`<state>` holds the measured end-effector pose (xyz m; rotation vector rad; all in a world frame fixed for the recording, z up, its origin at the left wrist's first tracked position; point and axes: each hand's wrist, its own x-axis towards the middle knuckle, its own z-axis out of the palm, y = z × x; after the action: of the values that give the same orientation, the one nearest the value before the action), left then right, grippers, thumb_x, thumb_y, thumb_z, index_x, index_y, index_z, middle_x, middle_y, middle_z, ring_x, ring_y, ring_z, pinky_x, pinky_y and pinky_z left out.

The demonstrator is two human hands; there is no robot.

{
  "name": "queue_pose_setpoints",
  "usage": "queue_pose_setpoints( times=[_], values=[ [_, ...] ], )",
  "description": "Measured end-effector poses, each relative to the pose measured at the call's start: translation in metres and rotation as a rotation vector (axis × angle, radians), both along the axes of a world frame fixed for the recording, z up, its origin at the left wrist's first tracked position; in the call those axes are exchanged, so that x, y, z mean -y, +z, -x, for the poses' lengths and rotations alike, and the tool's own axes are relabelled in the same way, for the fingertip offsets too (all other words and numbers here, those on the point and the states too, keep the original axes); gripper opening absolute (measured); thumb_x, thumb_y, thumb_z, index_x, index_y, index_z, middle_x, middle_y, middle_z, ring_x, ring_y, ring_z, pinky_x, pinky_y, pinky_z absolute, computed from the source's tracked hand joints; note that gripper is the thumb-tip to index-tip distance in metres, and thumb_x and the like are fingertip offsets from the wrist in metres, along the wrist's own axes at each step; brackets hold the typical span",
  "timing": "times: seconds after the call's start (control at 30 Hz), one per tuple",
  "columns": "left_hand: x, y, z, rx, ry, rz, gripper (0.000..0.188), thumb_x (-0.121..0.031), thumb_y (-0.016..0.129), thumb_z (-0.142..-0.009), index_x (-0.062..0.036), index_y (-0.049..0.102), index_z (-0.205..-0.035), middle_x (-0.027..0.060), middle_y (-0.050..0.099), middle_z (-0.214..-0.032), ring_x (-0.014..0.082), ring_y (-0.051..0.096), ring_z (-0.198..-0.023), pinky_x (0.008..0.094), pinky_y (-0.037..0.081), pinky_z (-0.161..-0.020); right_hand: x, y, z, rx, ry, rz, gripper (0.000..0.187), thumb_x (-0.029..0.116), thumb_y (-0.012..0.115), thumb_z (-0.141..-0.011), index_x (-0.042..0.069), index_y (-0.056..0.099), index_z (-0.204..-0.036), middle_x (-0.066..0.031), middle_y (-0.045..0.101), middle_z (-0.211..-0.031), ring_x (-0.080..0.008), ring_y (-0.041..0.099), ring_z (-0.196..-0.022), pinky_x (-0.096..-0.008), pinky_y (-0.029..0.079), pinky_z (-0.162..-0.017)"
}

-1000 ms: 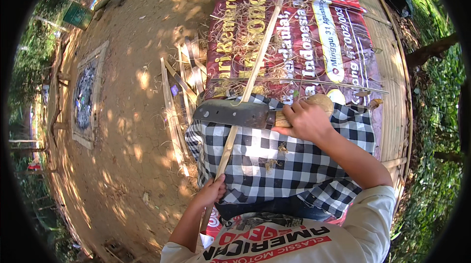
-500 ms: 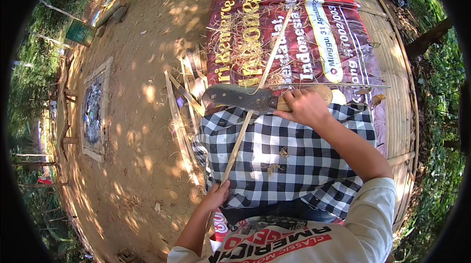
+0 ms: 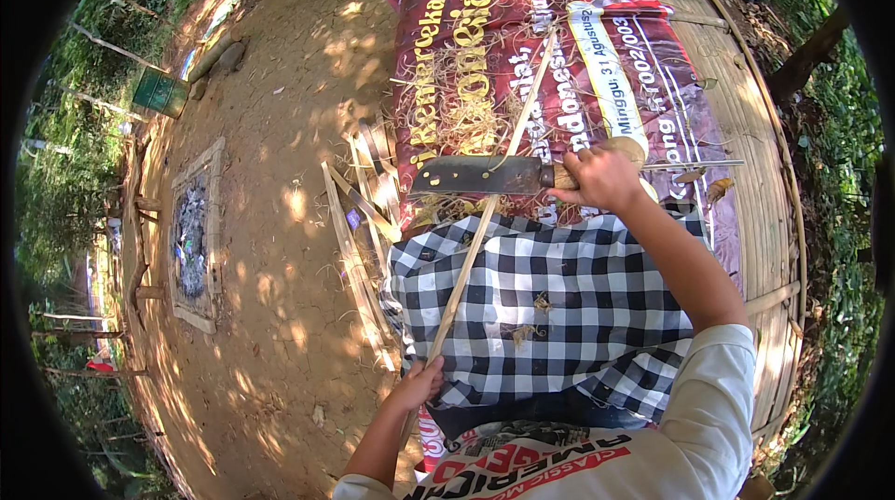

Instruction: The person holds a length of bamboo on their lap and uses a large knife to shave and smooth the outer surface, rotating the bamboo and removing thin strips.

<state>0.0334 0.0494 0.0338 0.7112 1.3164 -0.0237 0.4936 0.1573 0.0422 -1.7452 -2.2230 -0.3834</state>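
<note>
My right hand point(image 3: 604, 179) is wrapped round the thick wooden handle of a broad-bladed machete point(image 3: 480, 176). Its dark blade points left and lies across a long, thin bamboo strip point(image 3: 463, 284), with a small curl of shaving at the crossing. Near my body, my left hand point(image 3: 416, 384) grips the strip's lower end. From there the strip slants away over a black-and-white checked cloth point(image 3: 550, 267) on my lap, its far end over a red printed banner point(image 3: 634, 62). Thin curly shavings point(image 3: 471, 118) lie scattered on the banner.
Left of the cloth, several split bamboo pieces point(image 3: 352, 262) lean beside the bamboo platform point(image 3: 746, 127) that bears the banner. A thin rod point(image 3: 713, 164) lies behind my right hand. On the dirt ground at left is a framed ash pit point(image 3: 193, 239); a green container point(image 3: 160, 92) stands farther off.
The machete has slid a little farther away along the strip, off the cloth's far edge. Both hands keep their grips. The whole view has shifted slightly.
</note>
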Motion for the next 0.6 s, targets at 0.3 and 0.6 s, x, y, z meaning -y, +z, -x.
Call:
queue_pose_setpoints(
  times=[0.3,0.6],
  values=[
    [0.004,-0.009,0.011,0.020,0.070,0.104,0.045,-0.044,0.046,-0.099,-0.0152,0.034,-0.066,-0.0059,0.026,-0.052,0.0074,0.024,-0.041,0.0249,0.018,-0.039,0.004,0.016,0.047,-0.108,0.011,0.105,0.057,0.057,0.057,-0.085,0.001,0.058,-0.076,-0.0109,0.060,-0.062,-0.0230,0.060,-0.051,-0.0331,0.049,-0.049],
    [-0.002,-0.012,0.014,0.006,0.061,0.140,0.047,-0.044,0.045,-0.099,-0.0141,0.033,-0.065,-0.0053,0.026,-0.051,0.0079,0.024,-0.041,0.0249,0.019,-0.039,0.035,0.012,0.096,-0.129,0.415,0.129,0.058,0.061,0.053,-0.085,0.004,0.054,-0.074,-0.0070,0.055,-0.059,-0.0227,0.059,-0.053,-0.0333,0.050,-0.054]
  ],
)
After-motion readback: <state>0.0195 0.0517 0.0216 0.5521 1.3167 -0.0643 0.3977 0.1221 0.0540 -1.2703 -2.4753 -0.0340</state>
